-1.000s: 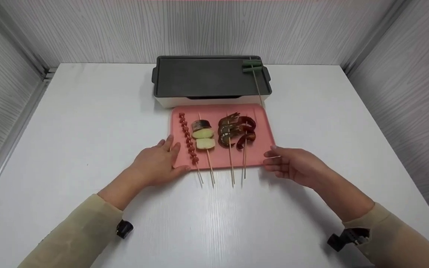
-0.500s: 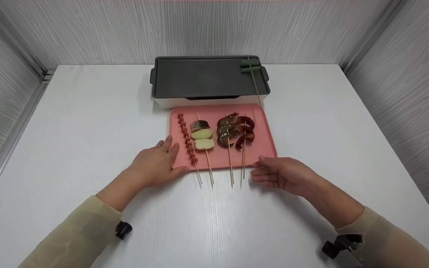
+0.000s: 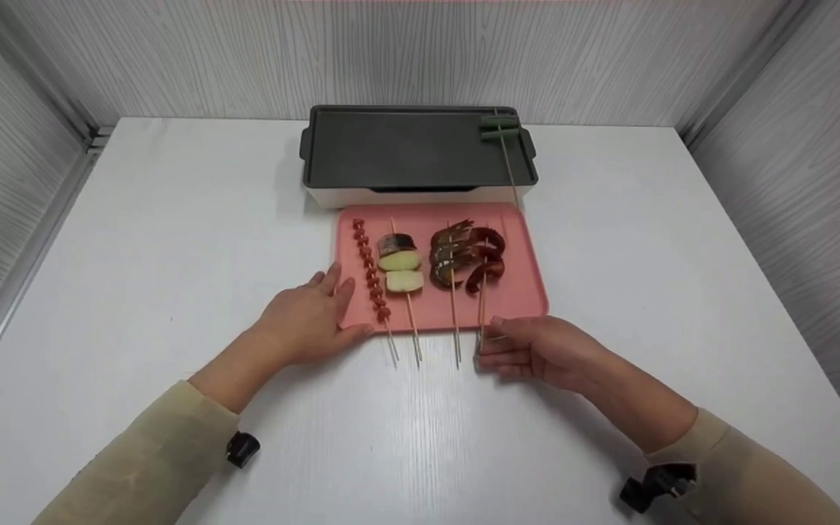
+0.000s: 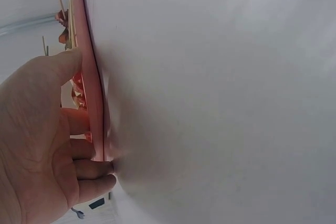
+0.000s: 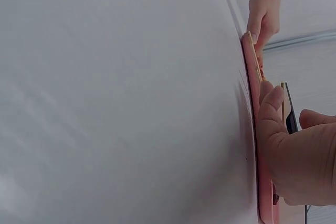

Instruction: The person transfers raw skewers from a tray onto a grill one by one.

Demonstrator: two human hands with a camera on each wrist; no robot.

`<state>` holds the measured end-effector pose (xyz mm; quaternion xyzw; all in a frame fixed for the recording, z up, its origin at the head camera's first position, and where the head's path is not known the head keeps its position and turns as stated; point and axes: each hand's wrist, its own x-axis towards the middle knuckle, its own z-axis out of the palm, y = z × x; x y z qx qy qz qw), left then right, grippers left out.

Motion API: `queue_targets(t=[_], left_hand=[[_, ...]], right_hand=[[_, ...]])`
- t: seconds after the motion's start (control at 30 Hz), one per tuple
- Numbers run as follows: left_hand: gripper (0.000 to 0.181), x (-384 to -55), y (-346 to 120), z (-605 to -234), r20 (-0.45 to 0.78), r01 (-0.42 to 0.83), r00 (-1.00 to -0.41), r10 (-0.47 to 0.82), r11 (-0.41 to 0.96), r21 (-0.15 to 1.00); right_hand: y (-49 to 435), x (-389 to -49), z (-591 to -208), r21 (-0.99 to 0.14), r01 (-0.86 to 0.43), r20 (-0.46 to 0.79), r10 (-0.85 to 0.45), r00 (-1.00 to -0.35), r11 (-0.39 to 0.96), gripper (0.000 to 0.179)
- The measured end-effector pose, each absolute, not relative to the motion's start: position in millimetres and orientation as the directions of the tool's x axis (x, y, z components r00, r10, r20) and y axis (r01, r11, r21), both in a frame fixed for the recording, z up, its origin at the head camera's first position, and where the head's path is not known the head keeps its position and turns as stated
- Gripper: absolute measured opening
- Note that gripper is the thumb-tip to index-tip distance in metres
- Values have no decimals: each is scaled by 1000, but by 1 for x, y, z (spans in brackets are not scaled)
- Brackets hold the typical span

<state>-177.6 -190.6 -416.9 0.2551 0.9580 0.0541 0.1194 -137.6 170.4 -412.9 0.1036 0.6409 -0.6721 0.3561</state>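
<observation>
My left hand (image 3: 309, 321) rests on the left front corner of a pink tray (image 3: 507, 310), its fingers spread along the side and the thumb at the front edge. Beside those fingers lies a skewer of small red pieces (image 3: 369, 262). To its right is a skewer of pale slices and a dark-skinned piece (image 3: 402, 262), then a shrimp skewer (image 3: 449, 255). My right hand (image 3: 544, 350) is at the stick of the rightmost skewer, with dark red curled tentacle-like pieces (image 3: 489, 270). A gap shows between thumb and fingers in the right wrist view (image 5: 294, 156).
Behind the tray stands a white-based electric griddle (image 3: 405, 149) with a black plate. A skewer of green pieces (image 3: 500, 127) lies at its right end, its stick hanging over the front. Stick ends stick out past the tray's front edge. The table (image 3: 391, 452) is white.
My right hand has moved left along the tray's front edge, from the right corner to the rightmost skewer's stick. The left hand stays at its corner. The skewers lie as before.
</observation>
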Motion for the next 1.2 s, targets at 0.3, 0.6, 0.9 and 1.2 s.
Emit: queue_targets(t=[0.3,0.6,0.9,1.2], left_hand=[[89,-177,-190,-418,-198,474,-844,498,866,157],[88,-177,-190,-417,-191,472,-845,499,865,169],[88,-177,-191,-417,-200,471,-843,500,864,177],[88,-176,-191,-417,-201,464,-846,494,867,180]], right_hand=[[163,-141,-413,-783,618,-595,-374,-711,70,39],[160,-140,-413,-785,616,-590,-386,-709,66,35],[160,-141,-411,-770,634,-613,-352,-707,69,37],[163,-140,-407,-776,629,-606,-332,-723,48,35]])
